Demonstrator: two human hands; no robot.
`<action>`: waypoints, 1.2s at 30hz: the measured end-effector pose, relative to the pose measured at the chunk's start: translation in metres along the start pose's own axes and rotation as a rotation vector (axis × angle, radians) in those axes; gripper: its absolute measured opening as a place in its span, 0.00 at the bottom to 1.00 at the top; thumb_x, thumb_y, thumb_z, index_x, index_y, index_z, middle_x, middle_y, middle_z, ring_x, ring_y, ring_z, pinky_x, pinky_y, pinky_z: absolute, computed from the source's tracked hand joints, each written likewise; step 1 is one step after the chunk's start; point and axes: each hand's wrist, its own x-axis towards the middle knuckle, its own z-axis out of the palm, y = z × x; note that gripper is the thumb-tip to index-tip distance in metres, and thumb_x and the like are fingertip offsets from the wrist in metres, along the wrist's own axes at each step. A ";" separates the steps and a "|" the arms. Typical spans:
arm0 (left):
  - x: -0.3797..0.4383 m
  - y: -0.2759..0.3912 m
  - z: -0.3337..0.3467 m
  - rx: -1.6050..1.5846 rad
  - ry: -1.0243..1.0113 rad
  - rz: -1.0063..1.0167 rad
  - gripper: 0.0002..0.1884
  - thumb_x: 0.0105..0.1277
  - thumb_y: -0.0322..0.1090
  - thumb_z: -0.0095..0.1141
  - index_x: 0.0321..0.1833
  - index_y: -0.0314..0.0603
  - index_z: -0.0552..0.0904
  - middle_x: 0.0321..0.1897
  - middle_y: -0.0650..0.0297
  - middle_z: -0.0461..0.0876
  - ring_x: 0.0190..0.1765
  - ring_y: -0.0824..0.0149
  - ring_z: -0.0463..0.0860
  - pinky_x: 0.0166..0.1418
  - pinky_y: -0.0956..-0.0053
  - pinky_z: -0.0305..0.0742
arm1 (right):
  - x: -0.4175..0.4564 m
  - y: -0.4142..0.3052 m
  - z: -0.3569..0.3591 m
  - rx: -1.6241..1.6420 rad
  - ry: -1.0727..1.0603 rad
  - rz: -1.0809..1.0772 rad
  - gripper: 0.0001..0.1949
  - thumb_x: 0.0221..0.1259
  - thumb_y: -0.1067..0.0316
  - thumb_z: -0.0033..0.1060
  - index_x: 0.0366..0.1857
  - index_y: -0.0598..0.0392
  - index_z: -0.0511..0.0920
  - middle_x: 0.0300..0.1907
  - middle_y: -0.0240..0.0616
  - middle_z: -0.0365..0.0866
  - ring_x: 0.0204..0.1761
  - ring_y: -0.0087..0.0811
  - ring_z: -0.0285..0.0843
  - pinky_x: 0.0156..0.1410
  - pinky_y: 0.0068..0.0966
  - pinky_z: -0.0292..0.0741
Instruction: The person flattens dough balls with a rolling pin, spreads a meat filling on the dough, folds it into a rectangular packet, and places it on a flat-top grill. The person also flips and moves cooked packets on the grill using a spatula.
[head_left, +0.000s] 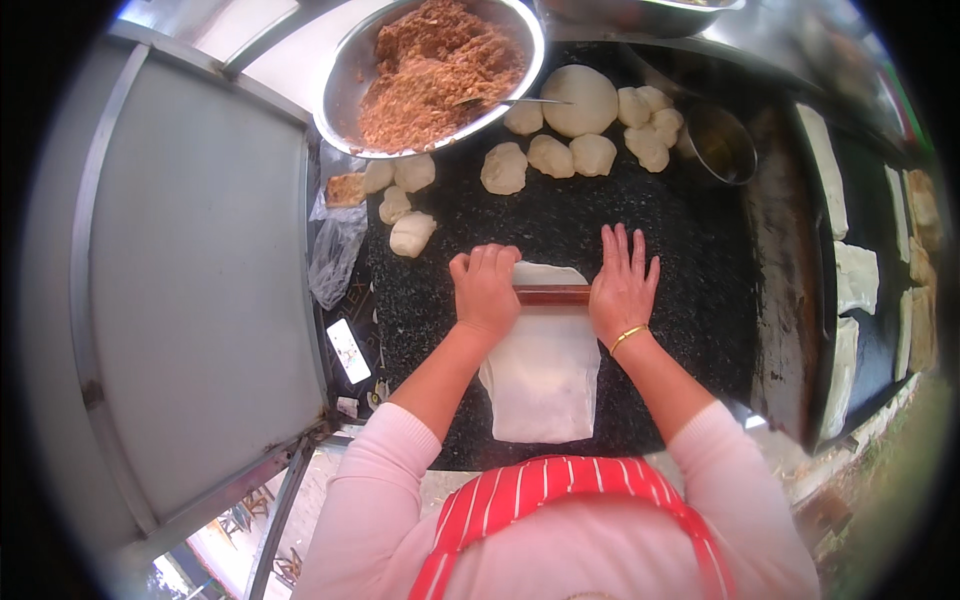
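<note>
A long, thin sheet of dough (544, 375) lies flat on the black speckled stone worktop (697, 300) in front of me. Across its far part rests a reddish-brown wooden rolling pin (553, 295). My left hand (486, 289) is curled over the pin's left end. On the right end lies my right hand (622, 281), palm down, its fingers stretched forward and not wrapped around the wood. Beyond the hands are several dough balls (504, 168) and one larger round of dough (580, 100). A steel bowl (531, 71) of reddish-brown filling (435, 82) stands at the far left, with a utensil in it.
A metal container (721, 144) stands at the back right. Along the right side, a dark griddle (874, 352) holds several flat dough pieces (856, 277). At the left edge lie a phone (349, 351), a clear plastic bag (337, 251) and a browned piece of food (345, 190), beside a grey panel (210, 247).
</note>
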 end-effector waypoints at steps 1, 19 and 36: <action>-0.002 0.007 -0.006 -0.007 -0.037 0.009 0.19 0.53 0.21 0.49 0.49 0.43 0.78 0.44 0.60 0.79 0.54 0.54 0.77 0.61 0.54 0.61 | -0.004 0.001 -0.003 -0.009 0.037 -0.010 0.36 0.66 0.67 0.53 0.81 0.47 0.59 0.80 0.37 0.62 0.83 0.44 0.53 0.80 0.58 0.52; 0.004 -0.002 0.011 -0.118 -0.005 -0.022 0.17 0.63 0.40 0.64 0.54 0.49 0.83 0.55 0.63 0.81 0.65 0.60 0.75 0.71 0.55 0.63 | 0.054 0.026 -0.021 0.204 -0.112 -0.400 0.20 0.63 0.62 0.69 0.58 0.50 0.77 0.55 0.40 0.80 0.63 0.48 0.74 0.65 0.47 0.70; -0.043 0.014 -0.022 0.153 0.006 -0.229 0.32 0.75 0.45 0.50 0.77 0.35 0.68 0.82 0.49 0.59 0.84 0.49 0.54 0.84 0.41 0.40 | -0.006 0.010 -0.009 -0.078 0.067 -0.098 0.27 0.84 0.55 0.36 0.81 0.49 0.59 0.84 0.40 0.53 0.85 0.47 0.47 0.82 0.55 0.52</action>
